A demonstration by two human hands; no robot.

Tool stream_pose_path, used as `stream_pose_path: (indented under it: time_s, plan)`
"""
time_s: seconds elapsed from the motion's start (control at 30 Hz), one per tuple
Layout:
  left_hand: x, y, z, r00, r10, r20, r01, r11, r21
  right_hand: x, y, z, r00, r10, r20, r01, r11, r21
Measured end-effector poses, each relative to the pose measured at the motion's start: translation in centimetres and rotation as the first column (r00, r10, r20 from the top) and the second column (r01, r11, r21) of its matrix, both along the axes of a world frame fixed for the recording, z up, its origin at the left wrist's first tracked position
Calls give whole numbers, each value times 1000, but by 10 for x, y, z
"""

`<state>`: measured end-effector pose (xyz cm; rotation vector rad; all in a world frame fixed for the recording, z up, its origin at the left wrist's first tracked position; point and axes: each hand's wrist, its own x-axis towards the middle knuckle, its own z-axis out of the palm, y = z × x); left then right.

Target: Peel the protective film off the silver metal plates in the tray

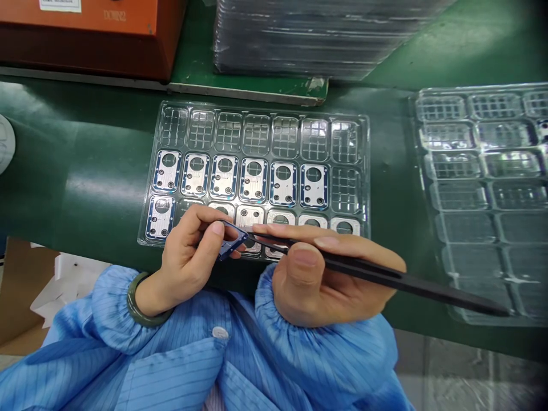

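Observation:
Between the thumb and fingers of my left hand (192,251) is a small blue-framed plate (231,244), held tilted above the near edge of a clear compartment tray (366,171). My right hand (329,274) grips long black tweezers (385,277), their tips touching or very near the plate's right edge. Under and beyond my hands, the tray holds several silver plates with blue edges (196,174), each with a large round hole and smaller dark rings. The tray's far row has bare compartments. My hands cover part of its nearest row.
A second clear tray (458,194) lies at the right. An orange box (85,40) stands at the back left, beside a tall stack of wrapped trays (299,40). A cardboard box (21,291) with white sheets sits at the lower left. A round white object (5,142) shows at the left edge.

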<state>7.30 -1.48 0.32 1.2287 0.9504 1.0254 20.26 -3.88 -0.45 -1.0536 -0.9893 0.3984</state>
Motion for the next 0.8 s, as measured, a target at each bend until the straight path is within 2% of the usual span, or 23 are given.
stream_pose_path:
  time_s: [0.2,0.5,0.63,0.8]
  plan:
    - [1,-1,-3,999,-4,54,5,1000,-21,-4,2,0,997,-67,33,65,996,63]
    - [1,-1,-4,999,-32,20,33,999,-11,-3,4,-4,998,-43,39,41,997,68]
    - [0,-1,-5,999,-33,-8,33,999,-19,-4,6,-1,995,-74,62,70,995,73]
    - [0,-2,-5,999,-30,-10,30,1000,-3,-5,8,2,997,-56,62,51,996,72]
